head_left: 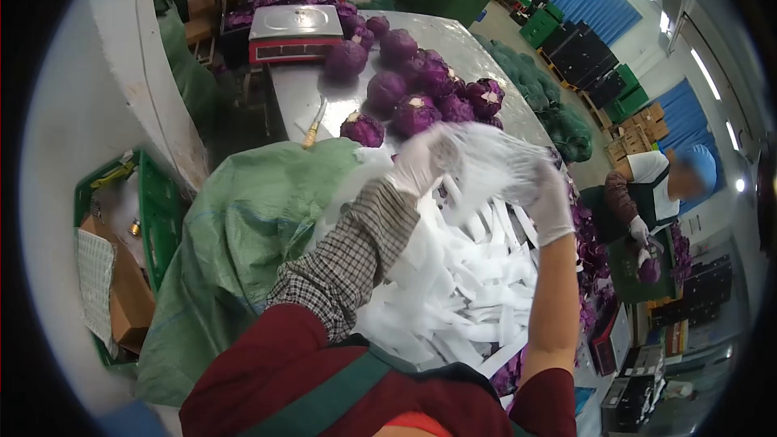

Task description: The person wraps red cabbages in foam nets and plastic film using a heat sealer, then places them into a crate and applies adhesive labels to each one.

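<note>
Between my two gloved hands, a white foam net sleeve (490,163) is stretched out in the air, blurred by motion. My left hand (418,165) is closed on its left end, while my right hand (552,209) grips the right end. Under them lies a big heap of white foam net sleeves (465,279), partly spilling from a green woven sack (259,202). Just beyond my left hand a purple cabbage (362,129) rests on the metal table (312,97). A knife (315,125) with a wooden handle lies to its left.
Several more purple cabbages (417,113) sit farther back, near a red scale (295,32). Loose purple leaves (593,252) lie along the right. At far right a co-worker (660,194) handles a cabbage (649,269). A green crate (162,218) stands at left.
</note>
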The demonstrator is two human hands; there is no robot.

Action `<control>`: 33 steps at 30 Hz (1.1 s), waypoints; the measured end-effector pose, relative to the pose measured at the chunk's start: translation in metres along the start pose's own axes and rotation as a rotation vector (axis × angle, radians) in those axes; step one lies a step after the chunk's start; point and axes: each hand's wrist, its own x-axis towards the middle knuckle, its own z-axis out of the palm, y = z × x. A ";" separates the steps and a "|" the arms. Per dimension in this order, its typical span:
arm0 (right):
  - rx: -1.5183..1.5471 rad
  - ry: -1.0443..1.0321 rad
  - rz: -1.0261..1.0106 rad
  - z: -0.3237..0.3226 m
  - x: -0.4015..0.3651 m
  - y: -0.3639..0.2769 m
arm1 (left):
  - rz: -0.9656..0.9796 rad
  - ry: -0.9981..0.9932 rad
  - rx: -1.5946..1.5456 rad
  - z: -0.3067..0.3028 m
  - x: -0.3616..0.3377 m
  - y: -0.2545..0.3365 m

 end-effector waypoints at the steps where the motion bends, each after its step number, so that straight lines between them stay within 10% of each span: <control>1: -0.130 0.079 0.045 0.004 0.021 0.019 | -0.046 0.017 -0.199 -0.018 0.019 0.008; 3: -0.836 -0.192 0.260 0.021 0.039 0.029 | -0.114 -0.021 -0.351 -0.021 0.025 0.019; 4: -1.376 -0.270 0.037 -0.004 0.079 0.061 | -0.211 0.181 -0.148 -0.032 0.024 0.014; 8: -0.696 -0.032 0.196 0.003 0.142 0.081 | -0.498 0.600 0.330 -0.090 -0.016 -0.002; 13: 0.217 -0.088 0.227 0.000 0.220 0.186 | -0.094 0.679 0.683 -0.135 -0.035 -0.014; 16: -0.089 0.003 0.307 -0.006 0.216 0.192 | 0.260 0.497 0.943 -0.131 -0.022 -0.003; 23: -1.092 -0.056 0.272 0.005 0.161 0.204 | -0.097 0.636 1.057 -0.177 -0.011 -0.003; 29: -0.560 -0.140 0.371 -0.002 0.122 0.140 | -0.184 0.430 0.620 -0.121 -0.010 0.016; 33: -0.340 -0.370 -0.071 -0.031 0.033 0.050 | -0.306 0.050 0.769 -0.012 -0.027 0.063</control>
